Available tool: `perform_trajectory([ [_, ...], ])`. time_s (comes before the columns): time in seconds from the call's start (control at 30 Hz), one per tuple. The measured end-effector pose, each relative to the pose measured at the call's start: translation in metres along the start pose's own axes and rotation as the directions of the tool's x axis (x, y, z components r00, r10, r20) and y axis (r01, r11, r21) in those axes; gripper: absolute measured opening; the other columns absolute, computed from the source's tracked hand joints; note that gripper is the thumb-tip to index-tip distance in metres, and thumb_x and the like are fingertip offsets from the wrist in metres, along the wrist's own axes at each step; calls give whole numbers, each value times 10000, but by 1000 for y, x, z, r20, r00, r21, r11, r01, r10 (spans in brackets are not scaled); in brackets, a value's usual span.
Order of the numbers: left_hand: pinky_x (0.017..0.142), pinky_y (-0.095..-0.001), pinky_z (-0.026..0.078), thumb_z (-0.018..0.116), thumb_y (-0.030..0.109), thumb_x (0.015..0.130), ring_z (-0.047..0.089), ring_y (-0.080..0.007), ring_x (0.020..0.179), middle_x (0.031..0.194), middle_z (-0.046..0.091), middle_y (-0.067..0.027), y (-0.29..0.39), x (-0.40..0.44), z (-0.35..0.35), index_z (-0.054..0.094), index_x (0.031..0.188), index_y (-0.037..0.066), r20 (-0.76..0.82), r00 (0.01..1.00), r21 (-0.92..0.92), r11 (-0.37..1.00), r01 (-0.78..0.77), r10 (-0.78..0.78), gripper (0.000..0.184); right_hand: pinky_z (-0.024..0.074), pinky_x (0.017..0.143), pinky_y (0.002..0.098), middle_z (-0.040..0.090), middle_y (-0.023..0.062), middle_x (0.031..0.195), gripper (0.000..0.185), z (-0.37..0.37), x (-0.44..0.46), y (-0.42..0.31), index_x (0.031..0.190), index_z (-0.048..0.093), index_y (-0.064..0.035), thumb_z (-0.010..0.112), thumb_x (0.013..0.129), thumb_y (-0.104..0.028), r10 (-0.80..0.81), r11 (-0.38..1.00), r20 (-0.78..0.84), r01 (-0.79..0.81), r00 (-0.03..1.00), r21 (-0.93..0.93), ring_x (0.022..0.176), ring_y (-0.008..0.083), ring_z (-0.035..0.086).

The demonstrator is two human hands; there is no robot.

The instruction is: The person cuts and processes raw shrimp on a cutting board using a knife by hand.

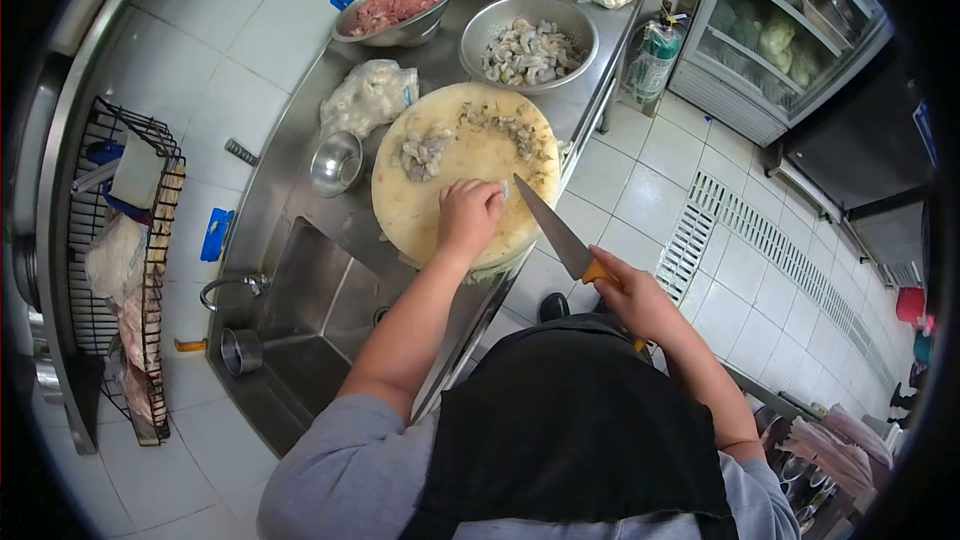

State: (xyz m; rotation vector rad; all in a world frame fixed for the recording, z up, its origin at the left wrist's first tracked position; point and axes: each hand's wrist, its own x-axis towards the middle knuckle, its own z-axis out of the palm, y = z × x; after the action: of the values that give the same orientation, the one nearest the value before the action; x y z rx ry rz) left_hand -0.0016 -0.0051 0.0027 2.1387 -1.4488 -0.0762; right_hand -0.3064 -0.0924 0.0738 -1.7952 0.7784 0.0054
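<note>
A round cutting board (400,210) lies on the steel counter, with a pile of grey shrimp pieces (422,152) at its left and dark scraps (520,132) along its upper right. My left hand (470,218) rests on the board, fingers curled together by a small pale piece at their tips; whatever they pinch is too small to name. My right hand (632,292) grips the orange handle of a large knife (558,232), whose tip points up and left over the board's right edge. Beyond the board stands a perforated steel bowl (470,40) of shrimp.
A bowl of raw meat (398,8), a plastic bag (366,95) and a small steel bowl (336,162) sit around the board. The sink (320,325) is at the left. A wire rack (125,260) hangs on the wall; a glass-door fridge (770,30) stands at upper right.
</note>
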Motion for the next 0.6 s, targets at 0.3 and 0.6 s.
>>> perform_trajectory([
  [0.3, 863, -443, 434, 713, 196, 901, 655, -284, 931, 872, 712, -63, -5, 4, 1, 795, 920, 125, 13, 1000, 3, 1000, 1, -1, 110, 533, 938, 384, 720, 232, 1168, 529, 9, 10, -6, 1562, 447, -125, 586, 1058, -202, 114, 989, 58, -119, 992, 90, 1074, 302, 715],
  [0.6, 816, -421, 453, 734, 167, 896, 658, -274, 853, 829, 699, -66, -10, 4, 4, 790, 944, 85, 9, 1000, 0, 1000, -21, 21, 110, 445, 460, 300, 513, 3, 665, 542, 18, 29, -1, 1593, 408, -138, 540, 1069, -178, 147, 946, 139, -181, 979, 270, 456, 93, 475],
])
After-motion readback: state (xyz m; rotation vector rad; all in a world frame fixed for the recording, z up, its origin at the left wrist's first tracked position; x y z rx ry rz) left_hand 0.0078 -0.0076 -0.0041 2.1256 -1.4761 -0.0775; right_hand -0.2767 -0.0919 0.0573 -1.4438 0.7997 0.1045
